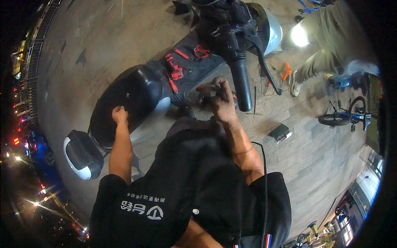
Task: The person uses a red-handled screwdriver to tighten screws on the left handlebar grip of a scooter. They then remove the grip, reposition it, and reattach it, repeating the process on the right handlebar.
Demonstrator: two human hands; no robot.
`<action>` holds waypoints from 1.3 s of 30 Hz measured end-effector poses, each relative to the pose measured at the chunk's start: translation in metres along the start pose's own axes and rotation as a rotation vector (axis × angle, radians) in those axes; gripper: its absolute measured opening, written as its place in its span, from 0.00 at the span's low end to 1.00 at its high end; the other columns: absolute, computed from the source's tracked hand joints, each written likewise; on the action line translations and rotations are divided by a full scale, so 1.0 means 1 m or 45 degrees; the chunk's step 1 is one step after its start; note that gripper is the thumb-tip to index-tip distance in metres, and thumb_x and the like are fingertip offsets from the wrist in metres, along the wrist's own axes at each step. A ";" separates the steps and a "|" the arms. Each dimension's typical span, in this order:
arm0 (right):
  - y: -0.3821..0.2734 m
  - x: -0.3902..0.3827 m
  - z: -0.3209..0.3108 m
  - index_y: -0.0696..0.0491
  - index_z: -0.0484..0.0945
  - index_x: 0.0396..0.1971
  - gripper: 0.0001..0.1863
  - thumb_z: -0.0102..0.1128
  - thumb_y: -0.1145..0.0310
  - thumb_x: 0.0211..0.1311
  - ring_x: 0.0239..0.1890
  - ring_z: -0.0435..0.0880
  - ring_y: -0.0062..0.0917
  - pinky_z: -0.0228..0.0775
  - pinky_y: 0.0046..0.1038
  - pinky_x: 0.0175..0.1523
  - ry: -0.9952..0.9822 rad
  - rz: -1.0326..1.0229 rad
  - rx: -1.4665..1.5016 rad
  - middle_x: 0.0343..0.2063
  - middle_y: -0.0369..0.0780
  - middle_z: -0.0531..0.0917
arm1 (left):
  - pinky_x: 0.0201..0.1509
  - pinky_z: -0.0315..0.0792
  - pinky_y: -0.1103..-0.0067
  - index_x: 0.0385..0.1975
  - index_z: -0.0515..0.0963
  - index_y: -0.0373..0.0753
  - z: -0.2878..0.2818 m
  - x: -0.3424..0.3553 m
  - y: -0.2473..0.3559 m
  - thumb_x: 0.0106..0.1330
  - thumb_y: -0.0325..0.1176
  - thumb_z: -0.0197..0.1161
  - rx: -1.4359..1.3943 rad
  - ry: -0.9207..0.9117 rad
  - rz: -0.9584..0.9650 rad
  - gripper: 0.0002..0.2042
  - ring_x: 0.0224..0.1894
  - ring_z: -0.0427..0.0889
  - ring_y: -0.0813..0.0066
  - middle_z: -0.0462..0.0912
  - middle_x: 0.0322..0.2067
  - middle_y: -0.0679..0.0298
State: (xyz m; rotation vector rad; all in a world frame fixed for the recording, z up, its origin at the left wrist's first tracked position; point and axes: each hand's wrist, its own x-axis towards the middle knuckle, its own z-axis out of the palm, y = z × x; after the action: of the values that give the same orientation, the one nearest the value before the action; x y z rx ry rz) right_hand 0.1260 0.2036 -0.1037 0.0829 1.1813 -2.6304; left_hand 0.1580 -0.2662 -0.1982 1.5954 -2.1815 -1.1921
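Nearest to the camera, at six o'clock, a black shirt (182, 165) is worn, and from its sleeves two bare forearms (123, 153) are stretched forward. At nine o'clock, the left hand (119, 114) is held over the edge of the scooter seat (132, 84); its fingers are curled inward and closed, but whether the seat is touched cannot be told. At one o'clock, close to the middle, the right hand (223, 99) is raised beside the handlebar grip (240, 80); its fingers are bent and darkened, and whether something small is gripped cannot be told.

Red tools (176, 73) are laid on the footboard (202, 70) toward twelve o'clock, probably so that they can be reached easily without bending to the paving (310, 165). An orange tool (286, 71) is placed lower, on that paving, at two o'clock.

At ten o'clock the seat is found: long, rounded and black, with a soft shine and one small pale mark. By its front end, a pale side panel (163, 105) can be seen.
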 end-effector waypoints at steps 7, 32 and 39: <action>-0.030 0.004 -0.062 0.56 0.64 0.60 0.22 0.48 0.70 0.67 0.46 0.82 0.34 0.76 0.33 0.51 -0.021 0.251 0.279 0.49 0.46 0.78 | 0.33 0.74 0.81 0.51 0.74 0.33 0.037 -0.136 0.099 0.66 0.34 0.61 -0.350 -0.533 0.113 0.16 0.32 0.79 0.75 0.80 0.38 0.60; -0.103 0.063 -0.090 0.58 0.62 0.63 0.31 0.55 0.56 0.67 0.49 0.81 0.32 0.75 0.32 0.52 -0.468 0.404 0.742 0.50 0.44 0.78 | 0.63 0.64 0.69 0.67 0.52 0.38 0.117 -0.392 0.269 0.56 0.28 0.71 -0.541 -1.203 0.608 0.41 0.58 0.69 0.68 0.69 0.55 0.59; -0.089 0.058 -0.096 0.59 0.63 0.62 0.32 0.56 0.53 0.66 0.48 0.82 0.37 0.74 0.39 0.55 -0.535 0.493 0.926 0.52 0.48 0.77 | 0.62 0.66 0.70 0.68 0.51 0.38 0.118 -0.388 0.270 0.55 0.24 0.70 -0.525 -1.192 0.669 0.42 0.56 0.71 0.69 0.69 0.55 0.59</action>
State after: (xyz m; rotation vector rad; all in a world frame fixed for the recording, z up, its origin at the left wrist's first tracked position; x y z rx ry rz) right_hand 0.0425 0.3191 -0.1122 -0.0954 0.0387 -2.4116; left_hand 0.0542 0.1545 0.0249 0.2341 -2.3050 -2.2448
